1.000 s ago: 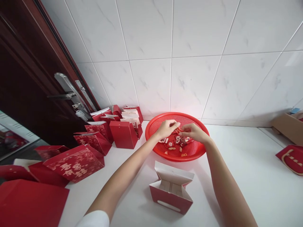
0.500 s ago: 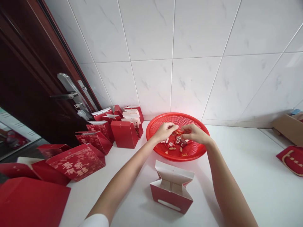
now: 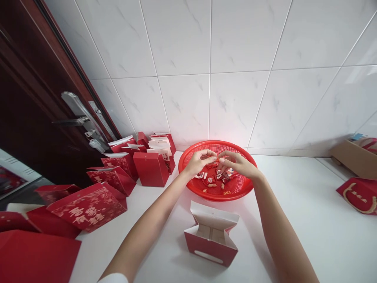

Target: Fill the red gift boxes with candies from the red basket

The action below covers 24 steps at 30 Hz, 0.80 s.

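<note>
Over the red mesh basket [image 3: 218, 197], my left hand [image 3: 201, 162] and my right hand [image 3: 235, 163] meet, fingertips nearly touching. The fingers of each are pinched together; whatever sits between them is too small to make out. Below them in the basket lie red-wrapped candies [image 3: 225, 174] and a few peanuts [image 3: 211, 185]. An open red paper box [image 3: 210, 245] with a white inside stands on the white table in front of the basket, its top flap up, touched by neither hand.
Red gift boxes [image 3: 150, 169] crowd the left side, reaching the near left corner. Behind them is a dark door with a metal handle [image 3: 75, 121]. At right are a cardboard box [image 3: 353, 157] and a red bag with rope handle [image 3: 357, 196]. A tiled wall stands behind.
The red wrapped piece held between my hands no longer shows there. Both hands are still close together over the basket, and the whole view has shifted slightly.
</note>
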Each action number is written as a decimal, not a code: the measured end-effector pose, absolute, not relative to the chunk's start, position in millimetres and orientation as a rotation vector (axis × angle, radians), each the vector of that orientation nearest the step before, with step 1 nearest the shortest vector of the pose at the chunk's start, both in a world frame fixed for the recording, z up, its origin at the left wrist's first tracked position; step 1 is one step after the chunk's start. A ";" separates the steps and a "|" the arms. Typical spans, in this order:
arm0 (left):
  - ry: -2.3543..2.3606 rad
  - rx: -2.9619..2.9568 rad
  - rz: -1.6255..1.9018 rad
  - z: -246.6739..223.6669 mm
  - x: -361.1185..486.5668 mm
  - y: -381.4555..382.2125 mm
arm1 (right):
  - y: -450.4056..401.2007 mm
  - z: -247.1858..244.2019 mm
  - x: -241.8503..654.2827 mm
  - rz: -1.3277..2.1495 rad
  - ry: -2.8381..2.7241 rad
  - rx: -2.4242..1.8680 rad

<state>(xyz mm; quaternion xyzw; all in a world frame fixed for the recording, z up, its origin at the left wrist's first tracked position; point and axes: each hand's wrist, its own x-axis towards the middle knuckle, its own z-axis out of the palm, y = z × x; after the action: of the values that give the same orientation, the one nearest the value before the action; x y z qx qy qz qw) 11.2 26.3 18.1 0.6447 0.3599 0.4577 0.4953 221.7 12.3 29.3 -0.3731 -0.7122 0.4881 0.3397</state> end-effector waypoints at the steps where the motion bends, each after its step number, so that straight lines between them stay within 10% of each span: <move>1: 0.863 1.548 1.112 17.4 11.4 27.1 | 12.6 28.6 220.6 1.284 -1.830 -0.963; 24: 0.926 1.639 1.047 13.8 3.9 28.1 | 10.8 30.5 211.7 1.124 -1.711 -0.905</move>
<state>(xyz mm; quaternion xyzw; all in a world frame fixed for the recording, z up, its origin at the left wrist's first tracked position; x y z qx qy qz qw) 3.9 28.1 13.8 0.6700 0.3786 0.4281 0.4738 211.7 10.8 30.5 -0.3637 -0.6878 0.4519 0.4364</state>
